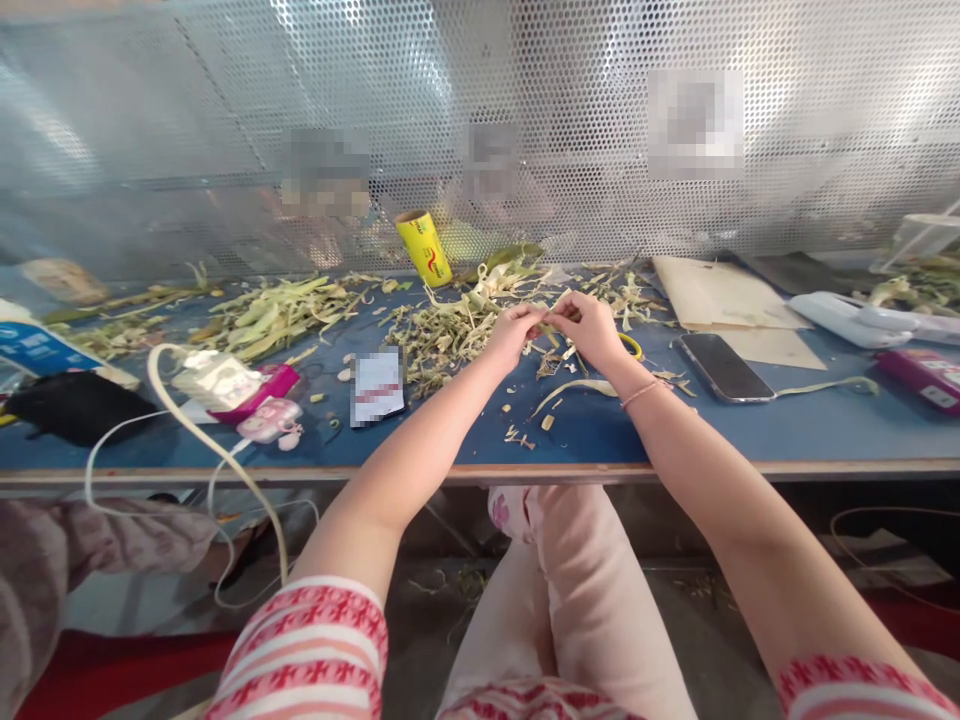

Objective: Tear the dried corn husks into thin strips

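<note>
My left hand and my right hand meet fingertip to fingertip above the blue table. Both are closed in a pinch around a small pale green piece of plant, largely covered by the fingers. Behind and left of them lies a heap of pale green plant scraps. A long curved strip rests on the table below my right hand, among small loose bits. Part of a yellow ring shows beside my right wrist.
A yellow tube stands tilted by the perforated metal wall. Phones lie on both sides. Cables and a magenta device are at left; beige sheets and a white device at right.
</note>
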Action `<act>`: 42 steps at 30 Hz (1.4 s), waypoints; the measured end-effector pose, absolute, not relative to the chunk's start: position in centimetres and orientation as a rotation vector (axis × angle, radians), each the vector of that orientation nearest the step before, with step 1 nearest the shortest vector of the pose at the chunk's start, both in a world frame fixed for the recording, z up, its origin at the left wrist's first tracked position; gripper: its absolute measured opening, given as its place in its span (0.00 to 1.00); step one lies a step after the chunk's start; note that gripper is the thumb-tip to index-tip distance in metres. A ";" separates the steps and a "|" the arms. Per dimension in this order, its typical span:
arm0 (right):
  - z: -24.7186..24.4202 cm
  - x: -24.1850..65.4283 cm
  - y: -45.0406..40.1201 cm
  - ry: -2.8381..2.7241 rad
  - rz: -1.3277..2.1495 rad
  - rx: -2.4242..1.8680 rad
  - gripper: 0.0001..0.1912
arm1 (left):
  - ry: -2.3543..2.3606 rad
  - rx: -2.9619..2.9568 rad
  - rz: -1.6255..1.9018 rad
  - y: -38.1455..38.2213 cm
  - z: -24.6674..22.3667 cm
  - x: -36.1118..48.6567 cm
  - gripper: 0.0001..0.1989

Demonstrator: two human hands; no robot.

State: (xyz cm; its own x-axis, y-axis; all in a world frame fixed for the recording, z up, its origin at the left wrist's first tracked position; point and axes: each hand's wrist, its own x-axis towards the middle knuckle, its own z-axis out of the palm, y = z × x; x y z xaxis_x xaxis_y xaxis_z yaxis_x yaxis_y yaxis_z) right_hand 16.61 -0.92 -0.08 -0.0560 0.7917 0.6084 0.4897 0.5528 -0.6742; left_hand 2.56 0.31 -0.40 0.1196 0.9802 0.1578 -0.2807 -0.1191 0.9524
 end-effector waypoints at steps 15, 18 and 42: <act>-1.8 17.4 1.8 -1.589 0.425 -0.996 0.19 | 0.887 1.318 1.301 0.4 -0.7 2.6 0.09; -1.3 17.2 1.0 -1.713 0.331 -0.949 0.22 | 0.884 1.253 1.275 0.2 -0.5 2.6 0.12; -1.3 17.7 0.9 -2.014 0.080 -0.806 0.17 | 0.781 0.987 1.195 0.1 0.2 2.3 0.11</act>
State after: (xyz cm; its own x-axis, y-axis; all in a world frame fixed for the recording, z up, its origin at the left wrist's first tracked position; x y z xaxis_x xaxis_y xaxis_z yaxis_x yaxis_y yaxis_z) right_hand 17.72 0.87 -1.28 -0.3491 0.5697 0.7440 0.5086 0.7820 -0.3602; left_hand 2.26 0.13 0.22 0.2127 0.9770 0.0120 -0.3816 0.0718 0.9215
